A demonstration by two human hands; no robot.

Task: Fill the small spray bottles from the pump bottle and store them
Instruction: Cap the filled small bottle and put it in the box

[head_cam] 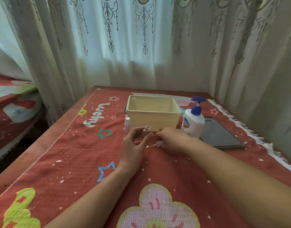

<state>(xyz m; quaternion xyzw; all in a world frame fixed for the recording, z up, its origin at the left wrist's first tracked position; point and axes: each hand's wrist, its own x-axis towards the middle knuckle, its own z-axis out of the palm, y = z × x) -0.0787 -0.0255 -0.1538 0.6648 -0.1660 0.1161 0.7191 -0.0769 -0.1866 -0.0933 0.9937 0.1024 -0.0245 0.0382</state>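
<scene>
My left hand (134, 143) grips a small clear spray bottle (147, 131), upright with its neck uncapped, just in front of the cream plastic bin (153, 111). Beside it, my right hand (172, 139) holds the bottle's sprayer head with its thin dip tube (158, 143) low over the cloth. A second small spray bottle with a white cap (127, 123) stands at the bin's left front corner. The white pump bottle with a blue pump (194, 119) stands to the right of the bin.
A dark tablet (220, 135) lies flat on the right, behind the pump bottle. The table wears a red patterned cloth (75, 153). Curtains hang close behind the table, and a bed sits at the far left.
</scene>
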